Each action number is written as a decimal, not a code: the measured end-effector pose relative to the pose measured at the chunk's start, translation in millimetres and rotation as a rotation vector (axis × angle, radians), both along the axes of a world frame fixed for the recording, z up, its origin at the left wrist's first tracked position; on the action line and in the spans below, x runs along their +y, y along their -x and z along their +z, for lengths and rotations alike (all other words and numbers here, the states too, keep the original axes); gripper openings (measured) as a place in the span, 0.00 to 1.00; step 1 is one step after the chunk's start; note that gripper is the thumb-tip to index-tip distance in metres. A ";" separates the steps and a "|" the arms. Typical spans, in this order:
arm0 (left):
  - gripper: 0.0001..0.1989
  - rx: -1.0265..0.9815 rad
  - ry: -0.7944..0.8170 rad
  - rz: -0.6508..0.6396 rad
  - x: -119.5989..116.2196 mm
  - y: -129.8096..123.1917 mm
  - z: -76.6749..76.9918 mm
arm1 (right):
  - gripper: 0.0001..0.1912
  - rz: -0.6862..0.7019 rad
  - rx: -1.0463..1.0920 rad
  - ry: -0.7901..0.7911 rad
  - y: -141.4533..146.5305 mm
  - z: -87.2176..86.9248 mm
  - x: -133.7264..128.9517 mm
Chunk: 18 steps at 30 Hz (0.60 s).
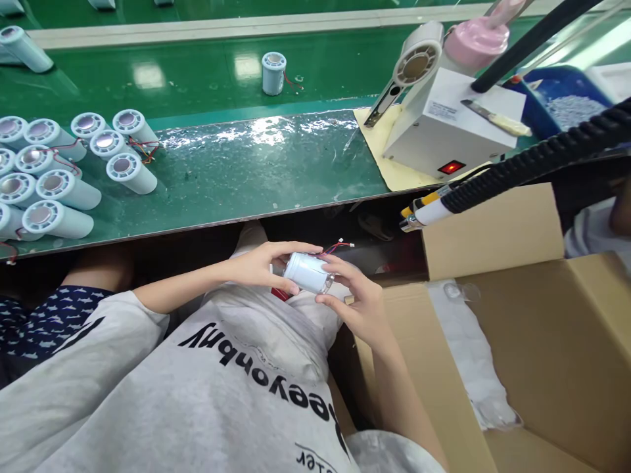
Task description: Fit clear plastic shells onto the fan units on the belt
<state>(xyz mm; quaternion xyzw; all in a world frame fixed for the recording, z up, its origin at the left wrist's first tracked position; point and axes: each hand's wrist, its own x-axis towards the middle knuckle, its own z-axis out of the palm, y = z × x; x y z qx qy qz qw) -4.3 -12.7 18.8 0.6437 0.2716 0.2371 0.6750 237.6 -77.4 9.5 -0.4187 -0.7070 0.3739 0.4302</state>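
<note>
Above my lap I hold a light-blue cylindrical housing [306, 272] between both hands, tilted on its side. My left hand [269, 266] is closed around its left end, thumb and fingers on opposite sides. At the other end, the fingers of my right hand [355, 295] grip a clear, shiny rim. Thin red and dark wires with small white connectors [340, 246] stick out past its upper right side. Part of the housing is hidden behind my fingers.
Similar cylinders [59, 189] crowd the left of the green bench [236, 177]; a single cylinder [273, 73] stands farther back. On the right are a white box device [444, 125] with a lit red switch, a black corrugated hose [532, 157] and an open cardboard box [557, 348] holding clear plastic parts.
</note>
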 end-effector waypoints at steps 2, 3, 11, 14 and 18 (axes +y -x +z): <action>0.37 -0.007 -0.049 -0.030 0.4 1.3 2.1 | 0.21 0.005 0.057 0.086 -0.2 1.3 -0.4; 0.36 -0.012 -0.071 -0.044 0.4 1.9 2.9 | 0.21 0.003 0.079 0.127 -0.1 2.2 -0.4; 0.36 -0.015 -0.194 -0.082 -0.1 6.0 2.5 | 0.22 -0.012 0.239 0.391 1.5 5.5 -2.0; 0.36 -0.004 -0.202 -0.086 -0.5 6.6 2.5 | 0.24 -0.022 0.293 0.480 2.6 2.6 -2.4; 0.36 -0.019 -0.236 -0.093 -1.0 6.4 2.6 | 0.25 -0.012 0.335 0.534 5.0 1.1 -2.3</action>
